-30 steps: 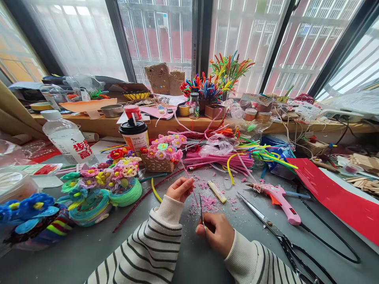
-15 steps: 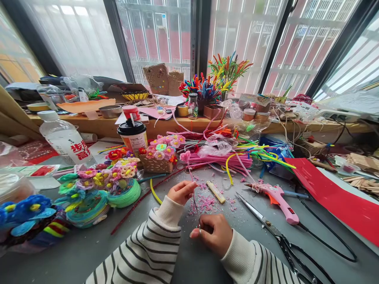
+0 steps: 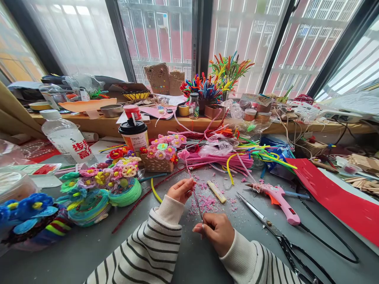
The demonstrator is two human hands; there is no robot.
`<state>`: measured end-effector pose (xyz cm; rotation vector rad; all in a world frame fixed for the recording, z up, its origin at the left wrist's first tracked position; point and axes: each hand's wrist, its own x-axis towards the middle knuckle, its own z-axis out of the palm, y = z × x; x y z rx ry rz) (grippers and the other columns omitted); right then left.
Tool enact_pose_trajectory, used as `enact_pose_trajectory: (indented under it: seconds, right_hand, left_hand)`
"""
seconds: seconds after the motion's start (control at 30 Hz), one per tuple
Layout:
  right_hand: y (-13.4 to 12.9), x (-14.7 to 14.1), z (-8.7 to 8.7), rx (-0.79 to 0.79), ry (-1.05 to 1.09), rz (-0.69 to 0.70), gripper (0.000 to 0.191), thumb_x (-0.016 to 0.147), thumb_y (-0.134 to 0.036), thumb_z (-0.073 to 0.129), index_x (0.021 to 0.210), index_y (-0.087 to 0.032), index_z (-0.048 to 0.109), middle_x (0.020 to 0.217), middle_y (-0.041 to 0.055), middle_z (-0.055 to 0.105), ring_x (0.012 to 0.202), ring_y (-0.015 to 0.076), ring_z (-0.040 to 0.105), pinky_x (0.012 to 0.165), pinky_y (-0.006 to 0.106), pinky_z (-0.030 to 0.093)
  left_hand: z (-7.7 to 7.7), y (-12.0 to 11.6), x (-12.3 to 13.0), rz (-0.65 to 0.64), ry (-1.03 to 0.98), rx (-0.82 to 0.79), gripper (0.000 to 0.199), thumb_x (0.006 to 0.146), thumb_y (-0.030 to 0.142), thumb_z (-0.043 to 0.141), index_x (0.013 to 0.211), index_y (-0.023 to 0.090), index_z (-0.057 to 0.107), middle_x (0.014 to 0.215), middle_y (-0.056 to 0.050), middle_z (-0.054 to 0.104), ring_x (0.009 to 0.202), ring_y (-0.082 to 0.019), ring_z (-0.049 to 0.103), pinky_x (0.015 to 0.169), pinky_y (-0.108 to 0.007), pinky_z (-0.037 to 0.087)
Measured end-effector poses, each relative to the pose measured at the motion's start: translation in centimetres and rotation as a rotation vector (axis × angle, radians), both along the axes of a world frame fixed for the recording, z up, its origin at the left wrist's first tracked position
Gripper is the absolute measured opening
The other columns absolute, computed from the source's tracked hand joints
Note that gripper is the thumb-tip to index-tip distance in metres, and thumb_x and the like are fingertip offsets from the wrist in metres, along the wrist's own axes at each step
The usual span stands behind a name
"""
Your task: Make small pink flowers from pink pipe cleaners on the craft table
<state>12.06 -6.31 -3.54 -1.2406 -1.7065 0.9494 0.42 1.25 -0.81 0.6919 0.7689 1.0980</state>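
Observation:
Between thumb and fingers, my left hand pinches the stem of a small pink flower, which sticks up above the hand. Lower and to the right, my right hand is closed on a thin dark metal tool, probably small scissors or tweezers. The tool slants from the right fingers up to the left fingertips, against the stem; its tip is too fine to make out. Pink fluff scraps lie on the grey table behind the hands, near a cream-coloured stick.
Large scissors and a pink glue gun with its cable lie at the right. Flower-covered pots stand at the left, near a bottle. Behind are a lidded cup, a flower box and pink pipe cleaners.
The pink flower has tipped slightly left and its stem leans more. The tool's lower end and my right fingertips have shifted slightly right.

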Motion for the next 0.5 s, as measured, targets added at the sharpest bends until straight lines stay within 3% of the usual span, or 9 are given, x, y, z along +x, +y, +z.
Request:
enact_pose_trajectory:
  seconds: [0.27,0.5]
  right_hand:
    - [0.09,0.6,-0.18,0.045,0.112,-0.03,0.057,0.067,-0.063,0.024,0.047,-0.015,0.048,0.041,-0.0006,0.042,0.038,0.0086,0.037,0.038,0.02,0.027]
    - [0.02,0.5,0.09,0.004,0.155,-0.004,0.062,0.065,-0.067,0.018,0.058,-0.014,0.05,0.043,-0.0038,0.032,0.04,0.0079,0.031,0.039,0.02,0.024]
  left_hand:
    - [0.37,-0.19,0.29,0.063,0.081,0.058,0.024,0.037,0.028,0.071,0.052,0.013,0.06,0.041,0.003,0.055,0.04,-0.004,0.047,0.041,-0.013,0.033]
    - [0.71,-0.77,0.36,-0.127,0.301,0.205,0.022,0.045,0.031,0.067,0.049,0.011,0.06,0.039,0.002,0.053,0.036,-0.004,0.042,0.039,-0.017,0.03]
